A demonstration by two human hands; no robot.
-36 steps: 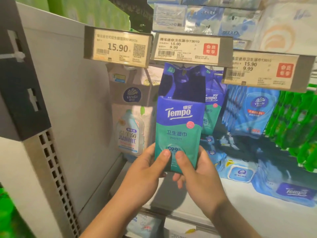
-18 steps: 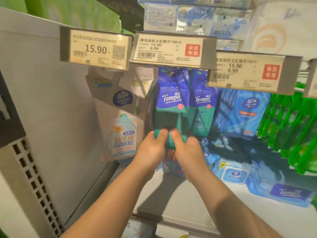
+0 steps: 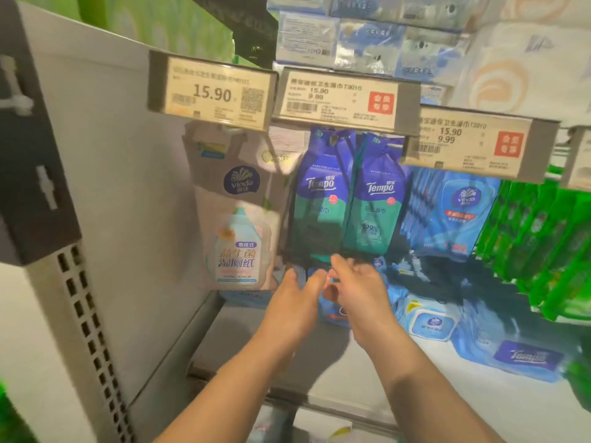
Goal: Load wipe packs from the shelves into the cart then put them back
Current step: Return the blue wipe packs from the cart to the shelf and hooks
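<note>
Bright overhead light, dim under the shelf; motion blur softens everything, edges bowed.

Pretty clearly a supermarket aisle, the tissue and wipes section. Right above the hands (image 3: pixel 323 298) there's a row of shelf price tags (image 3: pixel 212 94) showing 15.90 and 9.99 with barcodes. Tempo wipe packs (image 3: pixel 374 193) hang on pegs just past the fingertips, blue Vinda packs (image 3: pixel 460 212) hang off to the right, and wrapped tissue bundles (image 3: pixel 367 43) are stacked higher up.
</note>
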